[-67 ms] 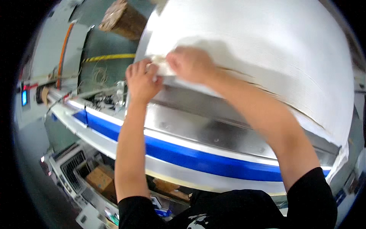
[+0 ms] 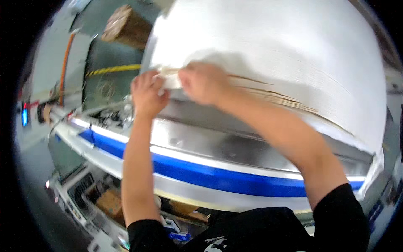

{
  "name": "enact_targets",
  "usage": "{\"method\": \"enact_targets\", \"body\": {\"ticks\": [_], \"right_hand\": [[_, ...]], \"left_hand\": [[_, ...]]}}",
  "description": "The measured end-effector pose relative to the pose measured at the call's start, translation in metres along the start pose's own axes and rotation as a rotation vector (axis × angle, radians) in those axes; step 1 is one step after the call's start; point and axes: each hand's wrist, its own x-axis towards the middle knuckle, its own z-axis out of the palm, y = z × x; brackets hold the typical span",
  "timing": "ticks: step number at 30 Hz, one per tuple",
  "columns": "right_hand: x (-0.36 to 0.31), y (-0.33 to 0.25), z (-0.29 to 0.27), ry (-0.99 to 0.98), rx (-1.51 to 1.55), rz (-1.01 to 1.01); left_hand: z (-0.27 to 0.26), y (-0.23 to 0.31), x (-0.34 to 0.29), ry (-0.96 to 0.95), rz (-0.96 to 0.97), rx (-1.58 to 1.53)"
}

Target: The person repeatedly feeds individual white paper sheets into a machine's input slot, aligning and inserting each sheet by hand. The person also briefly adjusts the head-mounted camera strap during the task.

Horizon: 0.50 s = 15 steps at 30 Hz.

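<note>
A broad stack of white cloth point(image 2: 268, 38) lies over the metal table, its near edge showing several cream-coloured layers point(image 2: 289, 101). My left hand point(image 2: 147, 94) is at the stack's near left corner, fingers curled and closed on the cloth edge. Just to its right, my right hand point(image 2: 205, 82) makes a fist around the same edge, and a short folded stretch of white cloth point(image 2: 172, 81) spans between the two. Both hands are somewhat blurred, so how many layers each one holds cannot be seen.
Along the table's front run a bare metal strip point(image 2: 201, 136) and a blue band point(image 2: 218, 178). A brown wrapped roll point(image 2: 127, 27) stands beyond the left end. Below left sits a cardboard box point(image 2: 110, 203). Metal fittings point(image 2: 119, 117) lie by the left rail.
Both hands appear a little lower and further left, partly because the whole view has shifted. Along the near edge, more cream layers show, with the cloth lifted and spread apart.
</note>
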Motion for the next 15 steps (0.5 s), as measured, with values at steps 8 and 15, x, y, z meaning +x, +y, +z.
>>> {"method": "enact_targets", "body": {"ticks": [8, 15], "right_hand": [[-0.232, 0.095, -0.146, 0.17, -0.501, 0.525], [-0.437, 0.205, -0.329, 0.083, -0.842, 0.981]], "left_hand": [[-0.034, 0.019, 0.041, -0.514, 0.132, 0.084], [0.013, 0.015, 0.067, -0.918, 0.245, 0.685]]}}
